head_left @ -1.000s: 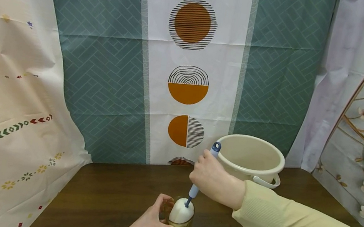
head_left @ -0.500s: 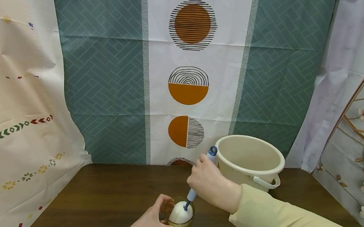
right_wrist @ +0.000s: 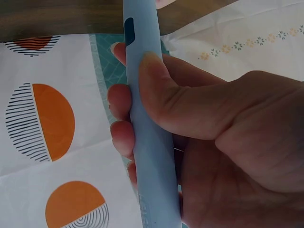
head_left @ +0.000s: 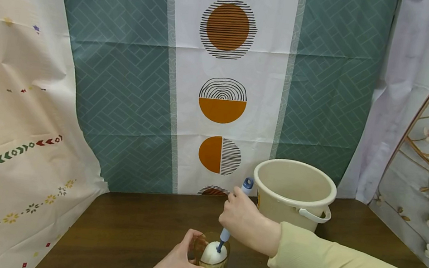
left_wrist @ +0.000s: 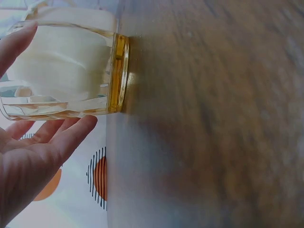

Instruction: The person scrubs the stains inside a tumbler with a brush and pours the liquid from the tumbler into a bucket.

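Note:
My left hand (head_left: 180, 257) holds an amber-tinted drinking glass (left_wrist: 118, 76) upright on the table, thumb on the near side and fingers around the far side. Inside the glass sits the white sponge head (head_left: 214, 253) of a bottle brush, its top showing near the rim. In the left wrist view the sponge (left_wrist: 57, 66) shows pale through the glass wall. My right hand (head_left: 245, 221) grips the brush's light blue handle (right_wrist: 154, 142), thumb along it and fingers curled round. The handle slants up to the right and ends in a dark blue loop (head_left: 248, 183).
A cream bucket (head_left: 291, 204) with a white handle (head_left: 314, 216) stands behind my right forearm on the dark wood table (head_left: 122, 231). A patterned curtain (head_left: 121, 93) hangs along the back, with more cloths at both sides.
My right hand has come down a little, and the brush's sponge has gone deeper into the glass. The left hand and the glass have stayed in place.

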The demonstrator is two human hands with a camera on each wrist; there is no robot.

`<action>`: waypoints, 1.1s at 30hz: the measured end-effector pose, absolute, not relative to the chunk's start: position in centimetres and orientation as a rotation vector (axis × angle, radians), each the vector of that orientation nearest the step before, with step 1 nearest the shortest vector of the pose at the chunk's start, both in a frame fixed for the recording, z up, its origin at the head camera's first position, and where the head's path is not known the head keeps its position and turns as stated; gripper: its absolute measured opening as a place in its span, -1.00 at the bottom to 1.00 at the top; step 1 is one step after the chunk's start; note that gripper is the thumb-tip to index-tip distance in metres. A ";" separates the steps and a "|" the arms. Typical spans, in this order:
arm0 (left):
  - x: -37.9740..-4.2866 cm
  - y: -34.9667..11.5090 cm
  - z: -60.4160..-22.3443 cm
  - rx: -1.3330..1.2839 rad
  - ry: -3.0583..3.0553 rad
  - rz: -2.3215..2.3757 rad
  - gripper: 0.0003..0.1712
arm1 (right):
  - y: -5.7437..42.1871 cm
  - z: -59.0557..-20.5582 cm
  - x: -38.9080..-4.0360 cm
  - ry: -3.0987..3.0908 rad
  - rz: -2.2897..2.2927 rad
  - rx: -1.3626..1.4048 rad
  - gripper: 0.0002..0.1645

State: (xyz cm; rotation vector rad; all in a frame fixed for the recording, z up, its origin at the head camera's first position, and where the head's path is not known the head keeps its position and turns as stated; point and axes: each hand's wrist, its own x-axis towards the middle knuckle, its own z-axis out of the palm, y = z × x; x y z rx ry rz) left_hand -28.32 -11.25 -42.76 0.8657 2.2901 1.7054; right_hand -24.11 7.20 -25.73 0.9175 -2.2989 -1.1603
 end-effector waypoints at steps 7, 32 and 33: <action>-28.2 -11.3 -42.7 0.883 2.277 1.712 -0.18 | 7.0 -26.2 -24.1 -2.304 -1.174 0.918 -0.92; -28.2 -11.2 -42.7 0.878 2.277 1.718 -0.19 | 7.3 -26.2 -24.2 -2.274 -1.186 0.915 -0.89; -28.2 -11.2 -42.6 0.881 2.280 1.717 -0.19 | 7.3 -26.1 -24.2 -2.271 -1.188 0.914 -0.89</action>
